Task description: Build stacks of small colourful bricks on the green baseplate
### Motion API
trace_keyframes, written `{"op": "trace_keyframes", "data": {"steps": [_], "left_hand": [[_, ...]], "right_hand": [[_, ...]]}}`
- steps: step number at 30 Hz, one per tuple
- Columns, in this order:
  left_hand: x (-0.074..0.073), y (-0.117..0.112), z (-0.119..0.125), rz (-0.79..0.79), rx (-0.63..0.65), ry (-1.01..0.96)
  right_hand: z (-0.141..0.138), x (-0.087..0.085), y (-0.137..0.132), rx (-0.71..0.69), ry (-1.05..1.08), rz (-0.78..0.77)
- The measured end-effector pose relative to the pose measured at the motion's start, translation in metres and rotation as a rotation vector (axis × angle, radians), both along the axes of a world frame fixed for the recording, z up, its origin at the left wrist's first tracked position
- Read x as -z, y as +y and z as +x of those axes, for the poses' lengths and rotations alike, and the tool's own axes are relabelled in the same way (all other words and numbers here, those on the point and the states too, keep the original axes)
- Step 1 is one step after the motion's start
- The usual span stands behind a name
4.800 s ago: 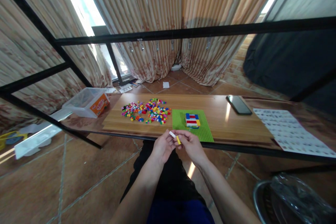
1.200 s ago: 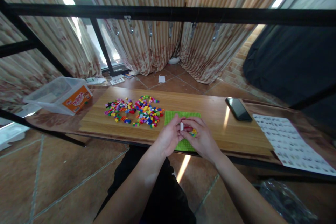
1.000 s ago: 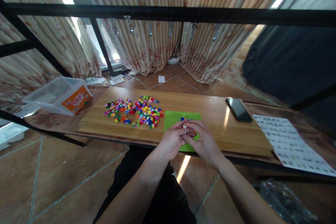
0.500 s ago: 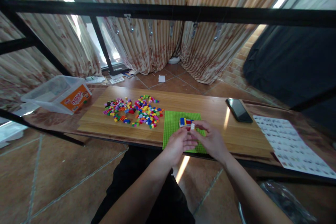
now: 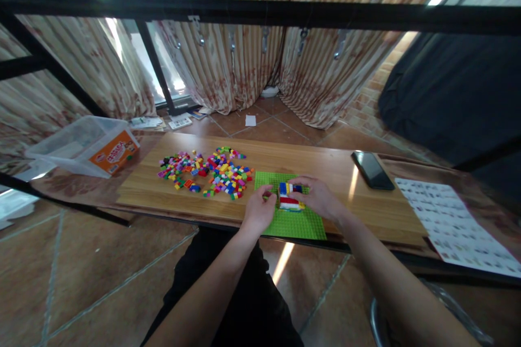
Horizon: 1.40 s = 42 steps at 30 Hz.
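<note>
A small block of toy bricks (image 5: 288, 201) in blue, white, red and yellow stands on the green baseplate (image 5: 295, 226). My right hand (image 5: 322, 199) reaches over it from the right, its thumb and fingers closed on the upper right part and hiding some bricks. Just left of the block is my left hand (image 5: 259, 210), fingers curved and a little apart, with nothing visible in them. Whether its fingertips touch the block or the plate I cannot make out.
Loose coloured bricks (image 5: 226, 173) lie in a spread heap on the wooden board (image 5: 280, 153), left of the baseplate. A clear plastic bin (image 5: 73, 146) stands at far left. To the right are a phone (image 5: 372, 170) and a printed sheet (image 5: 456, 227).
My hands have drawn apart: the left moved leftward off the block's front, and the right now grips its upper right side. The white brick between my fingers is no longer seen there. The baseplate has turned slightly.
</note>
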<state>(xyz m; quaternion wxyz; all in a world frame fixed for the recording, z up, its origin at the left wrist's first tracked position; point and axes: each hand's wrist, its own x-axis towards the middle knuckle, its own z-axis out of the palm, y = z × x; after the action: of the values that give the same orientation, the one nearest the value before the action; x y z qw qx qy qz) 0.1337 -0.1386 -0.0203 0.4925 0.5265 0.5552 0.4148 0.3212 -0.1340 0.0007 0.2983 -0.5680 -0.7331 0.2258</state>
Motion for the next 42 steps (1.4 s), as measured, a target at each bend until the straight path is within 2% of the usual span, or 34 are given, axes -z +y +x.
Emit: {"op": "trace_keyframes", "data": {"steps": [5, 12, 19, 24, 27, 30, 32, 34, 36, 38, 42], "left_hand": [[-0.005, 0.018, 0.011, 0.056, 0.052, 0.13], [-0.011, 0.039, 0.031, 0.005, 0.175, 0.305], [0.0, 0.043, 0.039, -0.142, 0.064, 0.122], [-0.004, 0.032, 0.037, -0.089, 0.042, 0.078], [-0.01, 0.024, 0.019, 0.007, 0.025, 0.021], [-0.015, 0.029, -0.02, 0.115, -0.063, 0.078], [-0.019, 0.041, -0.052, 0.181, -0.169, 0.194], [-0.022, 0.057, -0.081, 0.237, -0.224, 0.426], [-0.026, 0.073, -0.1, 0.257, -0.173, 0.691], [-0.028, 0.084, -0.107, 0.26, -0.115, 0.908], [-0.03, 0.094, -0.103, 0.255, -0.013, 1.13]], "right_hand": [[0.0, 0.003, 0.002, 0.009, 0.059, -0.019], [-0.001, 0.009, 0.003, -0.007, 0.154, -0.029], [0.004, 0.019, 0.007, 0.016, 0.234, -0.114], [0.004, 0.021, 0.005, 0.033, 0.246, -0.125], [0.004, 0.022, -0.003, 0.118, 0.241, -0.107], [0.01, 0.025, -0.016, 0.219, 0.237, -0.1], [0.015, 0.027, -0.025, 0.275, 0.267, -0.065], [0.019, 0.03, -0.033, 0.329, 0.315, -0.039], [0.021, 0.032, -0.039, 0.389, 0.35, -0.043], [0.02, 0.033, -0.045, 0.423, 0.359, -0.064], [0.016, 0.031, -0.055, 0.407, 0.357, -0.071]]}}
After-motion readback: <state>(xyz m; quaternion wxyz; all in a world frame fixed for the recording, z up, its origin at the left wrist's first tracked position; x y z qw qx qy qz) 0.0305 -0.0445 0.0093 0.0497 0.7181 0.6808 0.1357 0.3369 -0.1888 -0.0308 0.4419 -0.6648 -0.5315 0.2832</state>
